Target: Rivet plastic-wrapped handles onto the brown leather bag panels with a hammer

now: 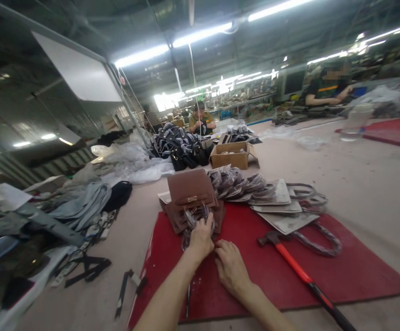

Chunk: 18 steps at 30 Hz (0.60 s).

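A pale worktable [306,165] carries a red mat [351,271] along its near side. At the mat's far left part lies a brown flap bag [188,184], resting over further brown pieces; a plastic-wrapped handle [190,219] shows at its near end. The left hand [202,236] lies against this handle, its forefinger extended; the grip is hidden, so whether it grasps cannot be told. The right hand [232,269] is just beside it, fingers bent; what lies beneath the fingertips is hidden. The metal clasp [193,199] is already on the flap, so the bag appears partly assembled; whether the handle is fastened is unclear. The row of wrapped handles [227,179] and pale panels [288,220] to the right lies apart from both hands and seems the portion left.

Surroundings, in descending size: a heap of black handbags [186,156] beyond the bag; clear plastic sheeting [134,169] to its left; two co-workers, one behind the heap, one farther right; an open cardboard box [229,159]; and a red-handled hammer [293,263], which takes up mat space right of the hands.
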Motion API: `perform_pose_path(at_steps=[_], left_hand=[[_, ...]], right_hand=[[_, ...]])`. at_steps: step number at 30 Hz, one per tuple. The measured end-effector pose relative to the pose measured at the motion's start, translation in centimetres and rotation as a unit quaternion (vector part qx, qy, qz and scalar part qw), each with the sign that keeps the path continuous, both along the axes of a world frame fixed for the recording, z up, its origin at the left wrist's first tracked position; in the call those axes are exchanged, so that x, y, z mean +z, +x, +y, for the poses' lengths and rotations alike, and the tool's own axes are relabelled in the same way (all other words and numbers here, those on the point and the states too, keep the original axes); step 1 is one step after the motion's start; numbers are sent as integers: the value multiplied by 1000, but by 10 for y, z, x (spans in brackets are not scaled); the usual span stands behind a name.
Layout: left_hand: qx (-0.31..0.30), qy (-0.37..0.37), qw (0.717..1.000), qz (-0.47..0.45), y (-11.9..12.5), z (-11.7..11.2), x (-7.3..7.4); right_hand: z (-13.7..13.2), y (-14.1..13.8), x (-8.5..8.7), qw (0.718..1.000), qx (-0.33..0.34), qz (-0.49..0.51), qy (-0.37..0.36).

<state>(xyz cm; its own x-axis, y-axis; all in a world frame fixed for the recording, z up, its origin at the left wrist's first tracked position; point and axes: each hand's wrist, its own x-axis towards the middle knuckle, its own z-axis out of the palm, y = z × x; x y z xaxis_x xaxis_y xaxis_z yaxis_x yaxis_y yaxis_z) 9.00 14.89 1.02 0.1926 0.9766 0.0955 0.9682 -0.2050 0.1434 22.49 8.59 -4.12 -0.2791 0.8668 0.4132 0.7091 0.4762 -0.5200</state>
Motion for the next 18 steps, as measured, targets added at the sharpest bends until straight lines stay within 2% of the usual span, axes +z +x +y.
perform_pose_path(at_steps=[4,8,12,18], left_hand=[[-22,3,1000,-8,-18,12,7],[-17,-13,1000,-23,-43,24,16],[-7,-18,999,-46,-51,30,25],[54,-21,992,-111,-61,45,55]], right_hand=[[-1,0,5,1000,4,-4,-10],[0,1,6,1000,13,-6,-13],[0,3,4,1000,19,-1,-8],[2,2,4,1000,20,4,0]])
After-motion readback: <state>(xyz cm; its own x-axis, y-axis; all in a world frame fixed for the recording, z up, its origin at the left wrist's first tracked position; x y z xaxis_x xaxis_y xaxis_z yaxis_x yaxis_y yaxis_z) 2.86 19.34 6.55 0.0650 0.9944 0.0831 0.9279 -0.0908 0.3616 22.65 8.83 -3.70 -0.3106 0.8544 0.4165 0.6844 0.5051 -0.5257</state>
